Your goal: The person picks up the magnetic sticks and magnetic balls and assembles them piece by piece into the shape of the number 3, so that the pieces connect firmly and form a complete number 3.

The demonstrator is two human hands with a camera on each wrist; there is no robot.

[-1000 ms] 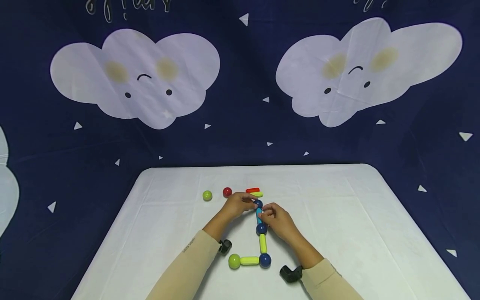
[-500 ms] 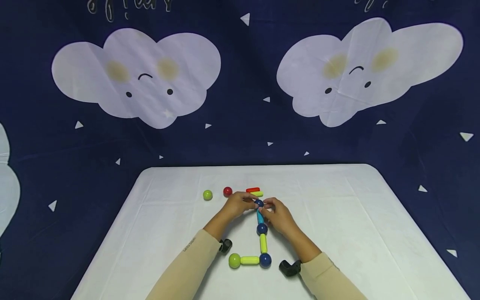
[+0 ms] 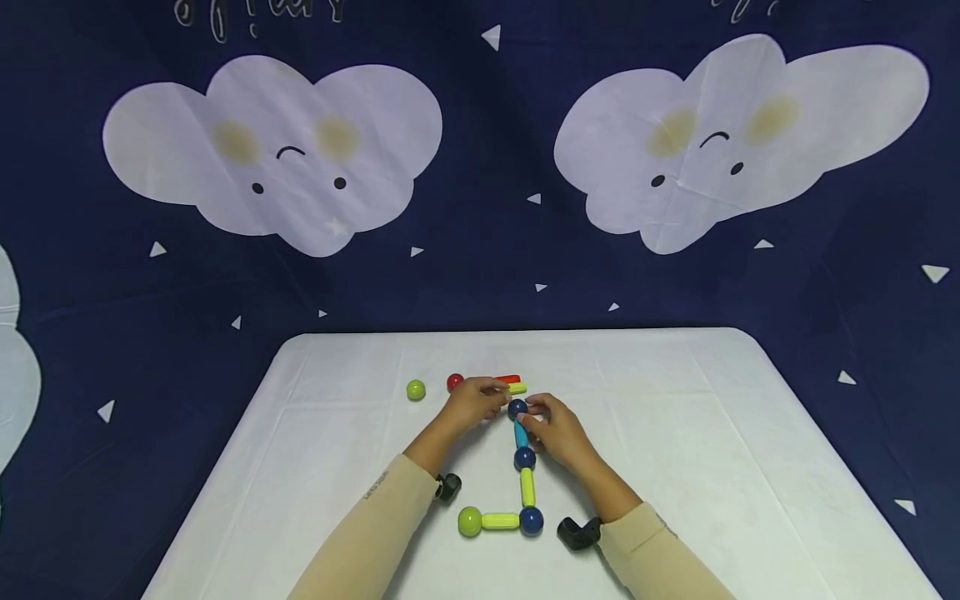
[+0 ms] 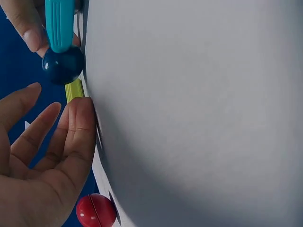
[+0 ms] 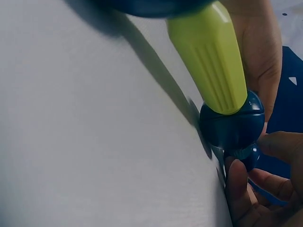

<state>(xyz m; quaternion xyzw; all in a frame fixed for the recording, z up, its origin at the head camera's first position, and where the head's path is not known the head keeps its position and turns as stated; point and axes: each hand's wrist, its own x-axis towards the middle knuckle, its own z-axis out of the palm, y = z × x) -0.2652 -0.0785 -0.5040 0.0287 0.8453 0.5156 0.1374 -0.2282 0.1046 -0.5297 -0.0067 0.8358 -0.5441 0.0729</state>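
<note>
A chain of balls and rods lies on the white table. It runs from a green ball [image 3: 470,521] through a yellow-green rod [image 3: 500,521] to a dark blue ball [image 3: 531,521], then away to a middle blue ball [image 3: 525,457], a light blue rod [image 3: 521,434] and a far blue ball [image 3: 517,409]. My right hand [image 3: 558,433] holds the far ball where the light blue rod joins it. My left hand [image 3: 468,406] is apart from that ball, fingers extended [image 4: 52,161]. Its fingertips overlap a loose yellow-green rod [image 4: 74,90] in the left wrist view; contact cannot be told.
Beyond the left hand lie a loose red ball [image 3: 454,382] and a red rod [image 3: 509,379], both partly hidden. A loose green ball [image 3: 416,390] sits farther left. The table's back edge meets a dark blue cloth [image 3: 480,283] printed with clouds.
My left hand has let go of the far blue ball and moved slightly away and to the left. My right hand has shifted from the light blue rod up to the ball.
</note>
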